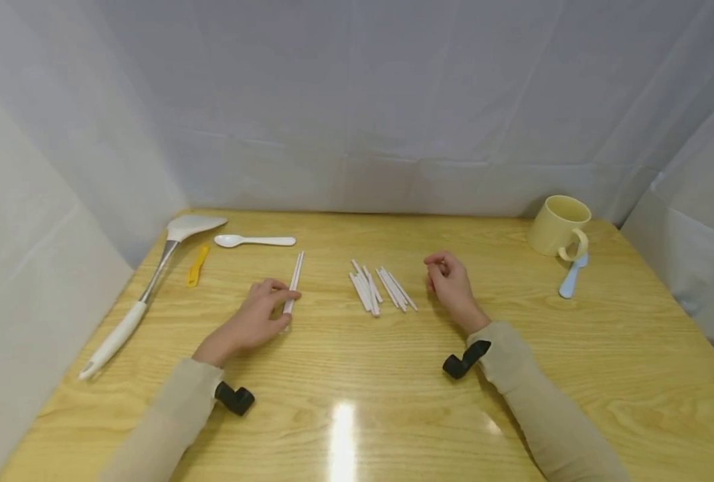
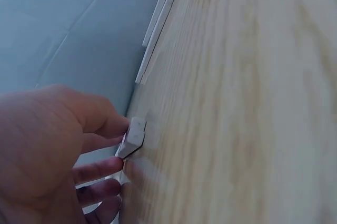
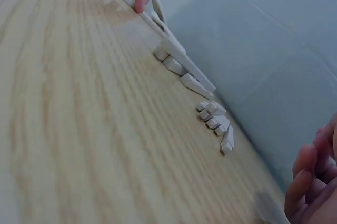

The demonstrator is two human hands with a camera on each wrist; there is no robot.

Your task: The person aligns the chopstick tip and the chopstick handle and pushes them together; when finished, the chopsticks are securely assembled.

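In the head view my left hand [image 1: 257, 318] pinches a pair of slim white sticks [image 1: 297, 271] lying on the table, its thumb near their close end and its fingers over their middle. The left wrist view shows the squared ends of these sticks [image 2: 135, 132] between thumb and fingers. My right hand [image 1: 451, 284], fingers loosely curled, holds nothing. To its left lie two small piles of shorter white sticks, a left pile [image 1: 365, 289] and a right pile [image 1: 396, 288]. Both piles appear in the right wrist view, the nearer sticks [image 3: 215, 118] fanned out.
Left of my left hand lie a long-handled white kitchen tool [image 1: 116, 338], a small yellow-orange tool [image 1: 197, 266] and a white spoon [image 1: 260, 241]. At the far right a yellow mug [image 1: 555, 227] stands beside a light blue spoon [image 1: 571, 278]. Pale curtains [image 1: 357, 100] hang behind the wooden table [image 1: 393, 402].
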